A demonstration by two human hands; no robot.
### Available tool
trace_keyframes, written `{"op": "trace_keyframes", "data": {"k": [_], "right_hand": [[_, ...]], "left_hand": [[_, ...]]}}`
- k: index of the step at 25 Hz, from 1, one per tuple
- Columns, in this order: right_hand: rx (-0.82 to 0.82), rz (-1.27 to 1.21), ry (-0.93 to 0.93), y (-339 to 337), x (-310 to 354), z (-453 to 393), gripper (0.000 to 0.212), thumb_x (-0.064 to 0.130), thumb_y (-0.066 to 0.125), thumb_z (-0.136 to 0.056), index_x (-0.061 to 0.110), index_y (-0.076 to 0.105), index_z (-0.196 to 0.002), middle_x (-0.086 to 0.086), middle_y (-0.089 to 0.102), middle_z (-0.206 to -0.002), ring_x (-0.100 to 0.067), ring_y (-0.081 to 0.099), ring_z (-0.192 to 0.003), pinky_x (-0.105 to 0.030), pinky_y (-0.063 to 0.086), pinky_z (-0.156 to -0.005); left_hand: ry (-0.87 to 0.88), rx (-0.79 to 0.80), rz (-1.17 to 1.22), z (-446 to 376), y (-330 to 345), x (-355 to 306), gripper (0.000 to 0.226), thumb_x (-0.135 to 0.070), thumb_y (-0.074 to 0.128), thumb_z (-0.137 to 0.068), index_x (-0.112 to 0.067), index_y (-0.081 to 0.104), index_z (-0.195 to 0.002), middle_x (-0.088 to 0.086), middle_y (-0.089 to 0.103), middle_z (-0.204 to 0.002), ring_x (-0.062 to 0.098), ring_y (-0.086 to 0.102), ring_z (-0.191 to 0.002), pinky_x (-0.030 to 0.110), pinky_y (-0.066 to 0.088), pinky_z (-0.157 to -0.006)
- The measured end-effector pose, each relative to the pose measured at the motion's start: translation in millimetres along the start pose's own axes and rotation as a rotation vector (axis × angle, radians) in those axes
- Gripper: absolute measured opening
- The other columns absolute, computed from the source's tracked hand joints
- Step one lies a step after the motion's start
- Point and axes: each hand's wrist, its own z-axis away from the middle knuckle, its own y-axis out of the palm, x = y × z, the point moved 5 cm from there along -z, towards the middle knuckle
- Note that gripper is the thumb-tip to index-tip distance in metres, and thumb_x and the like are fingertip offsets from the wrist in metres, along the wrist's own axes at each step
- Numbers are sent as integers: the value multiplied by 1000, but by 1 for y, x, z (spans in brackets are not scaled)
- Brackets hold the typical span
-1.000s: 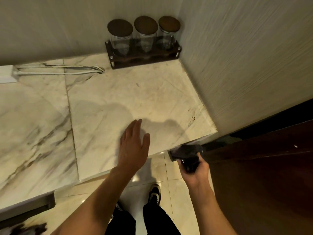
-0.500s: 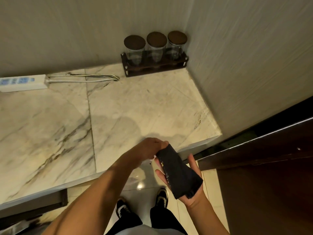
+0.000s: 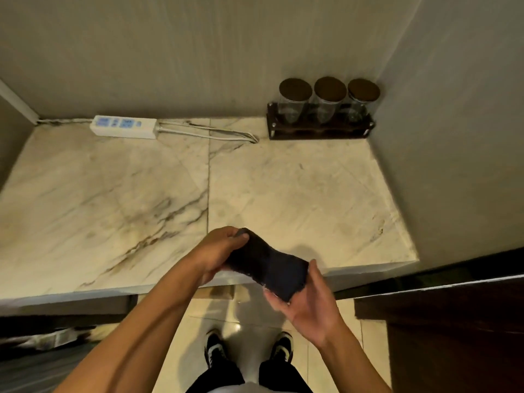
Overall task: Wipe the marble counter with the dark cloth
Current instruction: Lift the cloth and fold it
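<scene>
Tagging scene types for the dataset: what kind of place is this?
Likely a home kitchen or pantry nook. A marble counter fits into a wall corner, three lidded glass jars sit in a wooden rack at the back, and a power strip lies along the wall. Both hands hold a dark cloth.

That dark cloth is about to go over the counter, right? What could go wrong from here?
The power strip and its loose cord lie along the back of the marble counter; a damp dark cloth or a wide sweep could wet or drag them. The three lidded jars in their rack sit in the far right corner and could get bumped.
</scene>
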Motion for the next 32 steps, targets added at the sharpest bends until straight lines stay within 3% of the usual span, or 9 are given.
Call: {"op": "trace_keyframes", "data": {"k": [3,6,9,13,16,19,22,26,32], "right_hand": [[-147,354,17,15,-8,-23,54,21,70,-79,6,55,-128,-18,68,-117,-33,66,-105,-49,55,-81],[-300,452,93,30,-20,-48,37,19,70,-84,5,60,-117,-18,71,-105,-33,67,-98,-42,58,-64],[-391,564,174,51,-25,-74,35,22,73,-83,5,60,-111,-19,68,-103,-31,65,-93,-34,56,-54],[-354,771,183,92,-30,-121,28,20,74,-83,4,62,-103,-16,67,-101,-28,64,-95,-36,59,-66],[-259,914,120,129,-32,-157,7,6,62,-87,9,64,-93,-13,65,-96,-22,62,-89,-36,56,-80],[-222,1213,-26,158,-29,-186,21,-3,59,-83,13,67,-93,-4,68,-88,-17,63,-82,-33,54,-81],[-209,1497,-180,177,-31,-208,27,-2,67,-77,18,67,-96,1,69,-94,-16,64,-87,-26,51,-80],[-236,1798,-265,187,-34,-223,24,9,71,-78,27,66,-94,11,64,-92,-10,59,-88,-19,41,-73],[-236,1852,-270,184,-37,-226,23,12,67,-80,25,67,-100,10,64,-97,-11,59,-92,-21,42,-77]], "left_hand": [[-23,-87,127,15,-33,18,18,-20,58,-92,-5,61,-102,19,68,-100,31,66,-94,41,58,-77],[-3,-160,268,34,-61,36,14,-19,55,-94,-9,61,-100,12,69,-94,25,66,-87,40,54,-77],[8,-213,408,49,-80,58,17,-17,51,-96,-6,60,-105,12,68,-93,25,65,-87,42,54,-82],[-1,-326,489,52,-113,73,19,-12,52,-95,-4,58,-111,18,67,-103,33,66,-94,42,57,-78],[-44,-400,516,45,-140,76,13,-10,56,-93,-6,59,-105,20,69,-99,34,71,-82,36,58,-65],[-97,-443,324,33,-155,83,13,-17,57,-93,-9,62,-101,16,71,-91,25,72,-76,30,58,-61],[-105,-456,-156,20,-161,86,14,-30,58,-90,-17,64,-90,6,71,-75,17,69,-63,31,59,-61],[-63,-457,-677,9,-161,84,23,-48,53,-88,-28,54,-78,-7,58,-71,10,57,-68,25,46,-61],[-85,-498,-841,6,-157,83,24,-54,49,-87,-31,47,-84,-12,51,-70,7,50,-64,26,38,-56]]}}
